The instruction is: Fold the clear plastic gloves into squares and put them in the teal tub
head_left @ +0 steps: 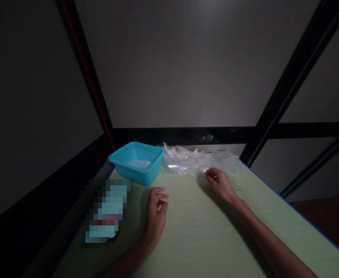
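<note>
Plastic (183, 160) lies far on the table (192, 239), presumably within reach of my right hand (220, 184), whose hold I can't discern, while my left hand (156, 216) is unclenched, empty.

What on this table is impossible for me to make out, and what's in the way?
All from the head view:
- Object at the left: coarse blurring blocks hide what it is.
- Pale patch in the blue tub: too dim to name.
- Clear plastic: crumpled overlaps hide how many pieces.
- Right hand: its own curl hides whether it grips plastic.
- Both forearms: cut off by the bottom edge.
</note>
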Tool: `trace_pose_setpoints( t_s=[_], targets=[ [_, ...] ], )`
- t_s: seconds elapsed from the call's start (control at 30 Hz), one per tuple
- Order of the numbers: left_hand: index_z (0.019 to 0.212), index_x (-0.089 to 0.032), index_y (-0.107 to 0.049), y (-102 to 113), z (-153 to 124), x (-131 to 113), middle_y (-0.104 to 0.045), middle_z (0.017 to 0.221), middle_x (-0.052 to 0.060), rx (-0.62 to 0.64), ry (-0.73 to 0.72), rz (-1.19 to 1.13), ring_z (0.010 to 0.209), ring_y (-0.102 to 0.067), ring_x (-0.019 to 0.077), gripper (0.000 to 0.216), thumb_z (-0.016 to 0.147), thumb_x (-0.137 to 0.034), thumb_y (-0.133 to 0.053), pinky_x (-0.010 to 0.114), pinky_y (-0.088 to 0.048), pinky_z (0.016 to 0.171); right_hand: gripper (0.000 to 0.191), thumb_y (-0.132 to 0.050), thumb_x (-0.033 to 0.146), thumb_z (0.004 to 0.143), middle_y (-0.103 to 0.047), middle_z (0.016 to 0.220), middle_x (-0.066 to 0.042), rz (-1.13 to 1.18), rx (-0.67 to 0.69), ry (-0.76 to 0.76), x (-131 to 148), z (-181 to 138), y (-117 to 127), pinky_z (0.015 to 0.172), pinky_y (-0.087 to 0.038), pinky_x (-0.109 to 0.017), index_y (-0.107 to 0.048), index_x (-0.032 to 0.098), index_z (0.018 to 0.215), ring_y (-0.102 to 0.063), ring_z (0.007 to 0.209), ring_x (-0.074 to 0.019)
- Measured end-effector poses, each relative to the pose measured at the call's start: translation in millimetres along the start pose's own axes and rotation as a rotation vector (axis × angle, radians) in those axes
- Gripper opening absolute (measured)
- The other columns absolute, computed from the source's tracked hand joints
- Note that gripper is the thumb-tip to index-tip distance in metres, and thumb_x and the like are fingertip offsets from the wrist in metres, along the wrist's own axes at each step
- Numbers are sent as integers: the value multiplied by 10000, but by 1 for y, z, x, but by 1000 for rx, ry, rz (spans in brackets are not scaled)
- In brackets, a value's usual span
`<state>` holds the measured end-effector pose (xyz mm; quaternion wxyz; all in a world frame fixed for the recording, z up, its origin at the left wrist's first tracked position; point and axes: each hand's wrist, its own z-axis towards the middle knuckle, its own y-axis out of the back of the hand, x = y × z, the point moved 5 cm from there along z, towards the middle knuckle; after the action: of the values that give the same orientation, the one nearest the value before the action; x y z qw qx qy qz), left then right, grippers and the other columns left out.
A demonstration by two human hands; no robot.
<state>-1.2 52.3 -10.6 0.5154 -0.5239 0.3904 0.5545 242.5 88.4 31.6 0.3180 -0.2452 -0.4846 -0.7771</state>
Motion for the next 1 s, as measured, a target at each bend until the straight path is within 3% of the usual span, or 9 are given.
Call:
trace_pose_setpoints(
  t_s=[0.17,0.33,0.43,0.53,0.6,0.7,0.73,0.87,1.0],
  targets=[
    [832,-183,-519,-2,-1,5,-593,637,-3,35,64,1,597,-533,156,295,539,-210,-504,250,-385,549,210,-476,226,726,-534,1064,-145,-172,-123,73,-13,-4,19,843,-420,-463,-646,168,836,-537,905,-269],
    [791,-185,-519,-2,0,5,-587,631,-5,50,86,8,616,-542,159,258,534,-208,-506,246,-377,553,314,-478,220,776,-344,1381,-136,-396,-88,295,10,-7,-2,983,-311,-547,-657,162,1028,-280,1263,-351],
    [776,-187,-523,-3,-1,3,-581,631,-8,53,102,10,648,-563,165,244,533,-194,-503,251,-385,576,340,-494,203,760,-359,1397,-117,-402,-26,334,24,4,-15,998,-283,-565,-652,160,1058,-212,1302,-359],
    [775,-189,-529,-3,-1,2,-578,621,-18,57,112,6,640,-564,160,244,533,-175,-502,253,-390,585,374,-520,183,720,-534,1257,-86,-356,18,330,36,31,-17,988,-290,-577,-643,192,1073,-328,1254,-345],
    [763,-193,-533,-4,-1,2,-576,627,-21,64,113,0,645,-566,158,235,533,-164,-503,253,-394,594,426,-520,164,700,-598,1165,-92,-325,-30,299,44,54,-10,980,-321,-553,-618,190,1114,-441,1177,-320],
    [722,-198,-537,-4,-1,1,-571,638,-20,78,104,-11,658,-565,157,192,535,-160,-516,251,-398,602,541,-491,174,726,-496,1307,-108,-304,-110,309,64,79,7,1012,-310,-504,-489,180,1267,-423,1216,-285],
    [709,-198,-538,-3,-1,0,-570,634,-19,81,101,-15,653,-562,156,179,534,-162,-521,249,-398,600,570,-494,190,736,-458,1345,-121,-282,-201,341,75,81,16,1028,-285,-507,-443,169,1303,-394,1245,-284],
    [710,-192,-564,-4,-1,-2,-593,642,-10,132,124,-38,633,-564,154,173,538,-174,-554,250,-405,597,616,-451,205,812,-309,1450,-108,-268,-394,560,119,50,35,1051,-253,-494,-264,198,1398,-257,1337,-242],
    [789,-165,-605,-7,3,3,-659,770,43,222,231,-167,739,-615,185,231,564,-217,-610,277,-438,685,615,-431,107,825,-445,1366,-89,-286,-310,759,135,-11,22,1064,-223,-520,-261,256,1397,-389,1266,-227]
  ],
)
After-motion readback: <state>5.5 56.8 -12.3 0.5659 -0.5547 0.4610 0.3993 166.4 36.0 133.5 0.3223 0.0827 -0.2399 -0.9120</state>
